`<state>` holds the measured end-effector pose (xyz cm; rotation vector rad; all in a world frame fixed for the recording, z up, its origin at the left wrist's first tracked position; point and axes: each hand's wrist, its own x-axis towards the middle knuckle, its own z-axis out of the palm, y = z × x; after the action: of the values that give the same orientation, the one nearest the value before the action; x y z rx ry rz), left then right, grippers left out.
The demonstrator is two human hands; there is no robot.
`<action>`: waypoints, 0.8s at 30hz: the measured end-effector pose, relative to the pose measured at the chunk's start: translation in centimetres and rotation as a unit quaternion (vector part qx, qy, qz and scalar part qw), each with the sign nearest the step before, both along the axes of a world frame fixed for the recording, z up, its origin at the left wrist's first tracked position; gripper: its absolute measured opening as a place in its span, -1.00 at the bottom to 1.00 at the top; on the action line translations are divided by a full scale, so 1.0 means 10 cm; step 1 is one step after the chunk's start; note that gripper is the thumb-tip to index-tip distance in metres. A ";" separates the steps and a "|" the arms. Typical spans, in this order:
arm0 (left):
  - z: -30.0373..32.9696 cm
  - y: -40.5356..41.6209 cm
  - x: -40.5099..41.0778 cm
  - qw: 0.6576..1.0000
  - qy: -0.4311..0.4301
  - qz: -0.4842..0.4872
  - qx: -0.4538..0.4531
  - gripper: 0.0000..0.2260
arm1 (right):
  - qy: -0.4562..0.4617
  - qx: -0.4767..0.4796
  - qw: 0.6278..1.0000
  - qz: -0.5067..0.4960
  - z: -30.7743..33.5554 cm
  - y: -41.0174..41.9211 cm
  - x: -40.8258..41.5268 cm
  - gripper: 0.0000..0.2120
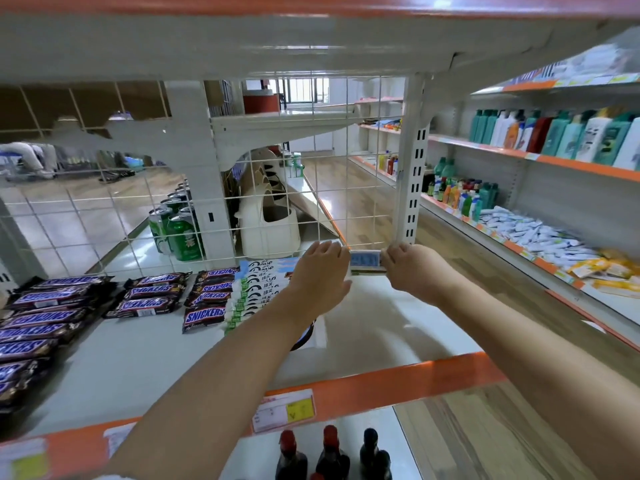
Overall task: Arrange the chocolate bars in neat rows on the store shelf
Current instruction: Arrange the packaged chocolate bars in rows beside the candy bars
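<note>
Both hands reach to the back right of the white shelf point(145, 372). My left hand point(320, 275) and my right hand point(412, 268) each pinch one end of a blue-and-white chocolate bar point(366, 260), held flat against the wire back grid. Left of it lies a row of white-and-blue bars point(256, 287), partly hidden by my left forearm. Brown Snickers bars point(207, 299) lie in rows further left, with more Snickers point(41, 320) stacked at the far left.
A wire grid point(304, 209) closes the shelf's back. The orange front rail point(398, 386) carries price tags. Dark bottles point(332, 455) stand on the shelf below. Shampoo bottles point(561, 136) and packets fill the shelves to the right. The upper shelf hangs low overhead.
</note>
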<state>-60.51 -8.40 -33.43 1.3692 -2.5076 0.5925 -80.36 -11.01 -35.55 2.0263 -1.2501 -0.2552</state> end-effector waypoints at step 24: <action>0.14 1.04 0.84 0.994 0.030 -0.031 -0.095 -0.58 | -0.056 -0.124 0.974 0.180 0.40 1.25 1.11 -0.71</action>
<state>-52.12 1.98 -32.07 1.2166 -2.3676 0.7446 -69.25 1.45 -31.57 2.0214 -0.9024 0.1820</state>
